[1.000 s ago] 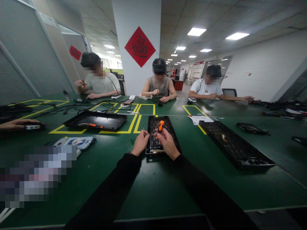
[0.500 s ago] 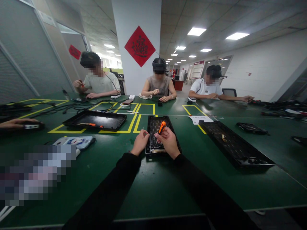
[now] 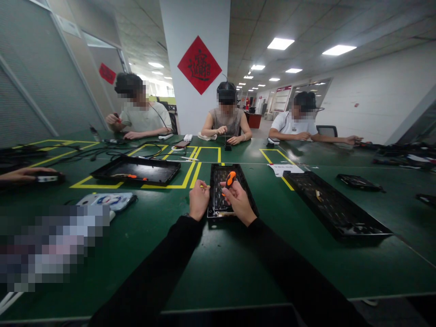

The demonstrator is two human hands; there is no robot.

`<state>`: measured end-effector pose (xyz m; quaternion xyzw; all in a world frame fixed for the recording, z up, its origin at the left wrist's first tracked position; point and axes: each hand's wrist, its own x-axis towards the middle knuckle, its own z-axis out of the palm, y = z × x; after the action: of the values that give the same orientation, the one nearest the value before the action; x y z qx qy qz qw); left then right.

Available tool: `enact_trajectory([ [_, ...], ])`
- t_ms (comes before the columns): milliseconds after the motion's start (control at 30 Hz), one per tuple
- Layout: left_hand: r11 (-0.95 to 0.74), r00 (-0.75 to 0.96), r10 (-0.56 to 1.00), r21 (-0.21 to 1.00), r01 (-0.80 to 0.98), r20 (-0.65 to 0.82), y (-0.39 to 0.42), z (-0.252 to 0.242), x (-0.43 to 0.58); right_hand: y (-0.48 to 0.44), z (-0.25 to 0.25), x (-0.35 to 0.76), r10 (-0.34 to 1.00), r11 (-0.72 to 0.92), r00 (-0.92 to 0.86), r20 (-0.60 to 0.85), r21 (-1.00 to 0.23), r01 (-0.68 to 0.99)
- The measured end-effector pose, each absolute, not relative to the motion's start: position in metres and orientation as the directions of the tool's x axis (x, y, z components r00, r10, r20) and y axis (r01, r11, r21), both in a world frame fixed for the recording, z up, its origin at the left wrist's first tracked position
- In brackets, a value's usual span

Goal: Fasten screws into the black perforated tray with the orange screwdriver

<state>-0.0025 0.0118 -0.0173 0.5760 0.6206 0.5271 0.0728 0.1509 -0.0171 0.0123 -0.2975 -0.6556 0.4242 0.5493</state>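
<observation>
A shallow black plastic casing (image 3: 215,187) lies lengthwise in front of me, with pale scraps along its near end. My right hand (image 3: 241,204) is over its right side, fingers closed around a screwdriver (image 3: 230,178) whose orange and black handle points up. The tool's tip is too small to make out. Beside the casing's left edge is my left hand (image 3: 199,202), thumb and fingers pinched together. Whatever it may hold at the fingertips cannot be made out.
Another black casing (image 3: 327,200) with pale scraps lies to the right, and a black tray (image 3: 156,170) with an orange-handled tool stands at the back left. A patterned phone case (image 3: 112,200) lies on the left. Three people sit opposite; another person's hand (image 3: 23,175) reaches in from the left.
My left hand has shifted slightly away from inside the casing's left edge to just outside it. The right hand keeps hold of the screwdriver, its fingers slightly rearranged.
</observation>
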Motion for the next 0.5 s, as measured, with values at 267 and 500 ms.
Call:
enact_trajectory([
  [267,-0.211,-0.264,0.806,0.675,0.707,0.530,0.016,-0.024,-0.009,-0.015,0.012,0.151,0.874,0.454,-0.165,0.457,-0.889,-0.058],
  [500,-0.220,-0.343,0.819,0.803,0.555,0.461,0.020,-0.028,-0.017,-0.021,0.014,0.149,0.857,0.460,-0.200,0.475,-0.880,-0.120],
])
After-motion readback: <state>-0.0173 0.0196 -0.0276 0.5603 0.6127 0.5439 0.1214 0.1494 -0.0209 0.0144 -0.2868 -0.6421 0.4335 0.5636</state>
